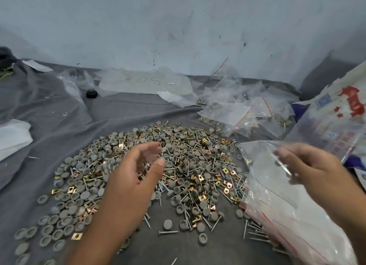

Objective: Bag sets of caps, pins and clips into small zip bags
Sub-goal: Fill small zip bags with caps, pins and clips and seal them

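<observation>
Grey caps [185,161], pins [168,232] and brass clips [76,236] — too many to count — are lying heaped on one cloth [118,110]. Two hands: left hand [136,173] is hovering, fingers loosely apart; right hand [315,165] is pinching one zip bag [263,165] beside filled bags [241,110].

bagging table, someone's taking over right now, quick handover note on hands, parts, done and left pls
Left hand: hovers over the mixed pile of caps, pins and clips, fingers loosely curled; cannot tell if it holds anything.
Right hand: holds a clear zip bag, blurred.
Done: filled bags heaped at far right.
Empty bags stacked near right.
Left: most of the pile is unbagged.
</observation>
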`<state>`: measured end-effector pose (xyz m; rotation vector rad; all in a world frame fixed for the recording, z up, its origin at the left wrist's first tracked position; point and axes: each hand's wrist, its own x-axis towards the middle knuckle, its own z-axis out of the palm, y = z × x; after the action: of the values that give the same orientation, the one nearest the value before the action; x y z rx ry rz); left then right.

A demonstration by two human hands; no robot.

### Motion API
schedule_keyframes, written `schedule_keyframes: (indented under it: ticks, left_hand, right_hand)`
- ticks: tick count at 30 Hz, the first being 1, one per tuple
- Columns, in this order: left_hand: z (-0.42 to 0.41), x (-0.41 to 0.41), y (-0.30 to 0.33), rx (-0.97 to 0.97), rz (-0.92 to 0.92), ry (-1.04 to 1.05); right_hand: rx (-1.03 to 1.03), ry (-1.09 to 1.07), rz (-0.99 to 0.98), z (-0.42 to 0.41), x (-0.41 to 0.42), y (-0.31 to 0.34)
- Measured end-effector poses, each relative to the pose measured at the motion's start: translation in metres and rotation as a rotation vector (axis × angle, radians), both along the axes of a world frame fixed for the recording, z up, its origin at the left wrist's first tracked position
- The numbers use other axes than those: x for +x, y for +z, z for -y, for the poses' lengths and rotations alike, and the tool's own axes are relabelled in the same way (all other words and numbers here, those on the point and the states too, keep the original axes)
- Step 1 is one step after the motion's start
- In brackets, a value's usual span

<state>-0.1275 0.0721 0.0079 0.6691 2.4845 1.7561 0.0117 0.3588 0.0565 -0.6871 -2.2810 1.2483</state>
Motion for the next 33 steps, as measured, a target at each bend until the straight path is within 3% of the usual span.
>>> schedule_keyframes:
  ticks: [3,6,10,13,16,19,22,24,26,27,29,33]
  left_hand:
    - [-0.002,0.004,0.004,0.058,0.165,-0.239]
    - [-0.003,0.007,0.012,0.226,0.342,-0.402]
    - [0.000,-0.001,0.009,0.270,0.261,-0.128]
    - [0.006,-0.008,0.004,0.389,0.346,0.058]
    - [0.009,-0.012,0.000,0.453,0.340,0.183]
    - [0.006,-0.015,-0.001,0.474,0.383,0.224]
    - [0.002,-0.015,-0.003,0.302,0.328,0.381]
    - [0.005,-0.011,-0.002,0.064,-0.008,0.509]
    - [0.006,-0.009,-0.001,-0.156,-0.388,0.385]
    - [0.007,-0.008,-0.001,-0.226,-0.465,0.276]
    - [0.008,-0.007,-0.002,-0.294,-0.430,0.108]
    - [0.007,-0.007,-0.005,-0.349,-0.359,0.004]
  right_hand:
    - [-0.291,0.340,-0.001,0.043,-0.033,0.011]
    - [-0.424,0.462,-0.022,0.074,-0.066,0.005]
    - [-0.592,0.477,-0.019,0.096,-0.088,-0.025]
    - [-0.724,0.559,0.076,0.104,-0.088,-0.049]
    - [-0.677,0.641,0.164,0.111,-0.085,-0.061]
    - [-0.627,0.596,0.129,0.118,-0.088,-0.061]
    - [-0.632,0.525,0.077,0.122,-0.092,-0.063]
    - [-0.610,0.476,0.054,0.123,-0.095,-0.067]
    - [-0.573,0.451,0.043,0.122,-0.097,-0.069]
    - [-0.550,0.452,0.042,0.121,-0.097,-0.070]
    - [-0.489,0.463,0.061,0.120,-0.098,-0.069]
    - [-0.424,0.474,0.067,0.120,-0.097,-0.070]
